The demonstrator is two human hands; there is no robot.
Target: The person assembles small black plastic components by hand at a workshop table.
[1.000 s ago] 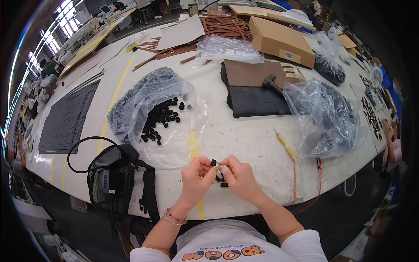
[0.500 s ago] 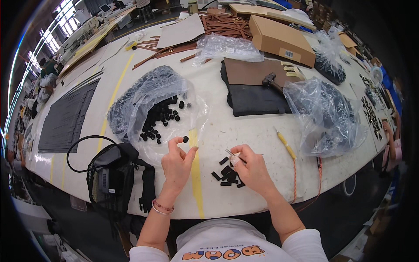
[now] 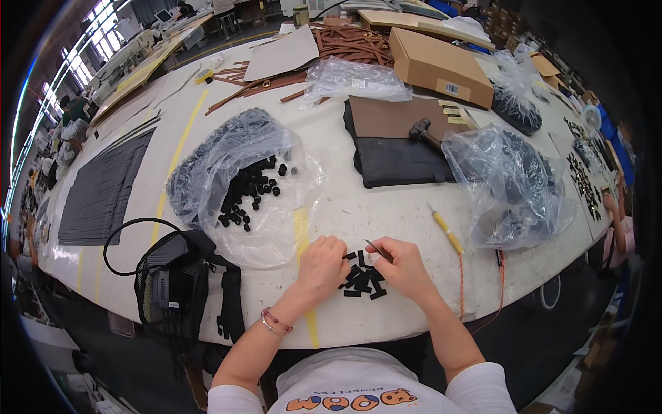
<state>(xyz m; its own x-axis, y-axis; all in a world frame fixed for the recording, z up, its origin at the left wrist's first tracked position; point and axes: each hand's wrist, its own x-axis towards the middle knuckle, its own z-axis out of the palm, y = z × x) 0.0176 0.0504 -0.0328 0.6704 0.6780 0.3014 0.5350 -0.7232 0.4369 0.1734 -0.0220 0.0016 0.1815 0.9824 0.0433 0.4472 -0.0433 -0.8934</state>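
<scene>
My left hand (image 3: 322,265) is closed, knuckles up, just left of a small pile of short black strips (image 3: 360,279). A small black piece (image 3: 349,256) pokes out at its fingertips; the rest of what it holds is hidden. On the pile's right side my right hand (image 3: 403,265) pinches thin metal tweezers (image 3: 377,250), their tips pointing up and left. Beyond my left hand lies a clear plastic bag (image 3: 265,241), with many little black knobs (image 3: 245,190) spilling from its mouth.
A yellow-handled pointed tool (image 3: 447,231) with an orange cord lies right of my right hand. Farther back are a hammer (image 3: 426,132) on dark sheets, a filled plastic bag (image 3: 514,186) and a cardboard box (image 3: 441,65). A black mesh bag (image 3: 172,276) sits at left.
My left hand has come down and right to the strips, its fingers closing; the black knob it held up is out of sight. My right hand stays near the pile with the tweezers.
</scene>
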